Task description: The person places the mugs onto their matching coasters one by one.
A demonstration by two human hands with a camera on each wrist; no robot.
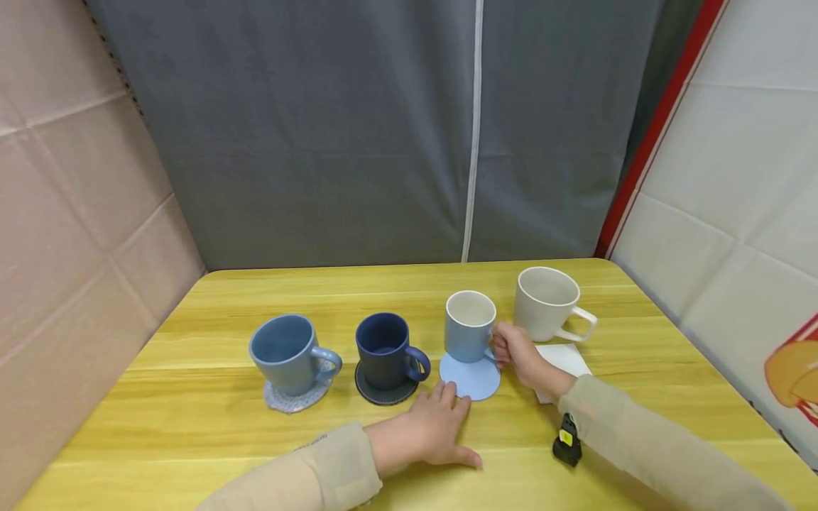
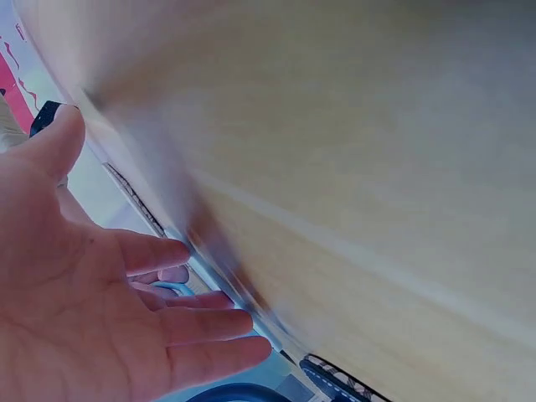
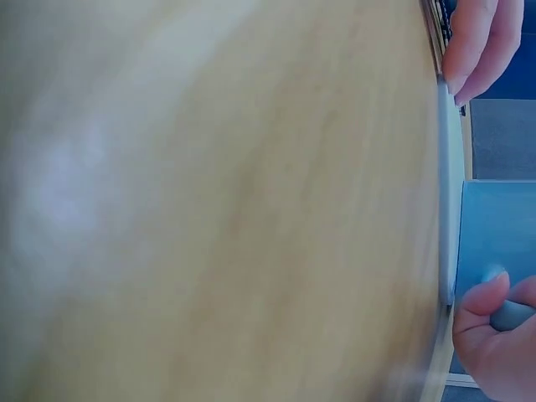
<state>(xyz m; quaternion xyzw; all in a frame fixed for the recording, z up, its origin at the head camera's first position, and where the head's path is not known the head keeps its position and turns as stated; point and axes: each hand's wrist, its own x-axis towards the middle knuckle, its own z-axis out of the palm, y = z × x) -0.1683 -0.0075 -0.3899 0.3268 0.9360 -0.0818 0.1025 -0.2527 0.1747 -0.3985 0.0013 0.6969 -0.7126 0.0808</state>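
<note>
My right hand (image 1: pixel 520 355) pinches the handle of a light blue mug (image 1: pixel 466 339) with a pale inside. The mug stands upright over the back part of a round light blue coaster (image 1: pixel 473 387); whether its base rests fully on it I cannot tell. In the right wrist view, thumb and fingers (image 3: pixel 494 339) close round that handle. Spread flat, my left hand (image 1: pixel 434 429) has its fingertips at the coaster's front left edge. The left wrist view shows this hand (image 2: pixel 92 301) with its fingers straight and nothing held.
Left of the coaster, a navy mug (image 1: pixel 383 365) stands on a dark round coaster (image 1: pixel 373 397). Farther left, a blue-grey mug (image 1: pixel 287 365) sits on a grey coaster (image 1: pixel 287 404). A white mug (image 1: pixel 543 312) stands at the back right, behind a white square coaster (image 1: pixel 569 358).
</note>
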